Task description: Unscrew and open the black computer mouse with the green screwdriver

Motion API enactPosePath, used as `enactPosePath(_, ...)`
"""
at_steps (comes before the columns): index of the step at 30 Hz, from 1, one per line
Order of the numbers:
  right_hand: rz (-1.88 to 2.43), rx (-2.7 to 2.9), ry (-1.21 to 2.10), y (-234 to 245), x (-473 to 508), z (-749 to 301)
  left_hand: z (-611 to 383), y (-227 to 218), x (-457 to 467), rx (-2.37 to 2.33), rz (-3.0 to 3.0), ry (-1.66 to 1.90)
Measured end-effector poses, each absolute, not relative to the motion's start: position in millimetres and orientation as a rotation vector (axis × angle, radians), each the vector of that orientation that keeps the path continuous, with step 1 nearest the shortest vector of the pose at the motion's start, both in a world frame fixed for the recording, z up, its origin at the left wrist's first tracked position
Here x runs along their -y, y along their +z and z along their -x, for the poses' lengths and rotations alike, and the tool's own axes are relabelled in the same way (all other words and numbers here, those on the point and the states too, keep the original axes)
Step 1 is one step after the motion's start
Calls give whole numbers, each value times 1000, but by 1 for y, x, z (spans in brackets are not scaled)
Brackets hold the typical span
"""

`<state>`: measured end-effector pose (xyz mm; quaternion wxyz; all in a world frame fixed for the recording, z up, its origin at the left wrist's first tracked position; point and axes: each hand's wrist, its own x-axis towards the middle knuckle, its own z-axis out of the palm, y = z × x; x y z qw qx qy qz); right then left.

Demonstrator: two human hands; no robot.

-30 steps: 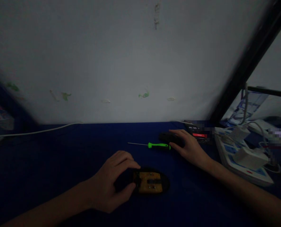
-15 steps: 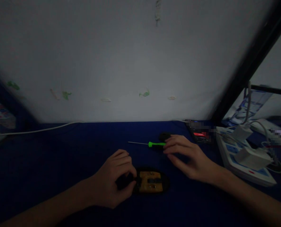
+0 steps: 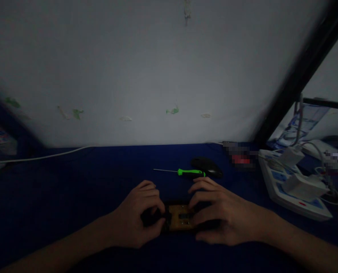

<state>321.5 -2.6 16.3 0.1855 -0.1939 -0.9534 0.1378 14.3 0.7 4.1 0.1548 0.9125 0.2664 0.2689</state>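
An opened black mouse base with a yellow-brown circuit board [image 3: 179,221] lies on the blue table top [image 3: 86,182]. My left hand [image 3: 139,216] curls round its left end, fingers closed on it. My right hand [image 3: 220,214] covers its right end, fingers bent over the edge and gripping it. Behind the hands lie a green-handled screwdriver [image 3: 190,173], tip pointing left, and a black mouse cover [image 3: 207,167] just right of it. The scene is dim.
A white power strip [image 3: 291,189] with plugged-in adapters sits at the right. A blurred phone-like device [image 3: 239,157] lies near it. A white cable [image 3: 43,156] runs along the back edge by the white wall. A dark post rises at the right.
My right hand left the black cover at the back and came down onto the right end of the mouse base. My left hand stayed on the left end.
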Motion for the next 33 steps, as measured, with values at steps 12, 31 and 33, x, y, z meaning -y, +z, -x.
enactPosePath(12, 566, 2671, 424, 14, 7, -320, -20, 2, 0, -770, -2594, 828)
enactPosePath(31, 610, 2589, 574, 8, 10, -316, -18, 4, 1, -724, -2640, 1013)
enactPosePath(33, 606, 2581, 572, 8, 9, -315, -17, 6, -1, -724, -2644, 1050)
